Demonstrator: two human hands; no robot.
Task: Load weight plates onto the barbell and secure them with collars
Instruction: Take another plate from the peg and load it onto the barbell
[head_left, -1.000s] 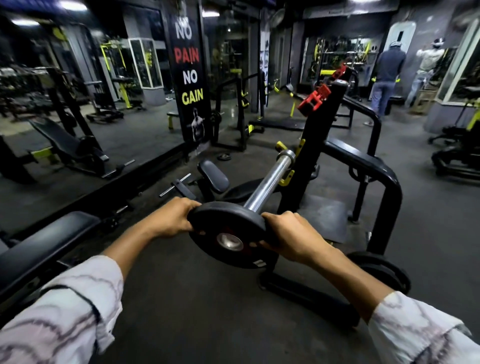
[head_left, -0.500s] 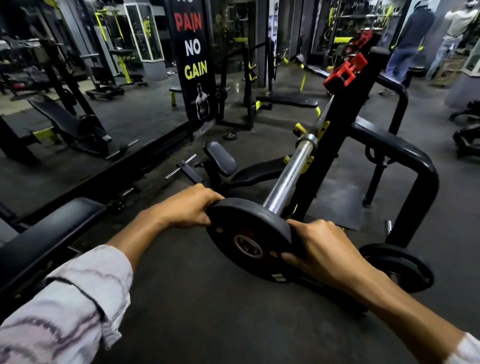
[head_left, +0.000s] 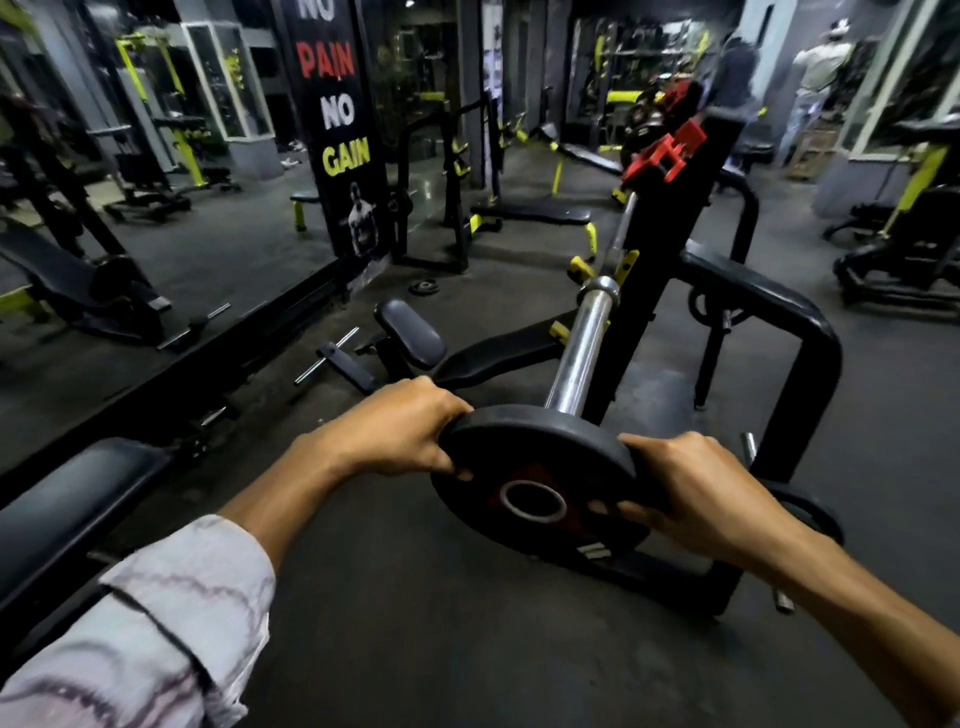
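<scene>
A black weight plate (head_left: 524, 452) with a metal-ringed centre hole sits at the near end of the chrome barbell sleeve (head_left: 579, 353). My left hand (head_left: 400, 431) grips its left rim and my right hand (head_left: 685, 488) grips its right rim. The barbell runs away from me along the black rack upright (head_left: 670, 249). A red collar (head_left: 662, 153) sits high on the rack. Whether the sleeve passes through the plate's hole is hidden by the plate.
Another black plate (head_left: 810, 514) leans low on the rack at right. A padded bench (head_left: 62, 514) lies at my left, a small plate (head_left: 423, 286) on the floor ahead. A thick black safety rail (head_left: 769, 301) stands right of the bar. Two people stand far back right.
The view has dropped closer to the bar, and the plate, gripped in both hands, sits nearer the sleeve's end, more face-on to me.
</scene>
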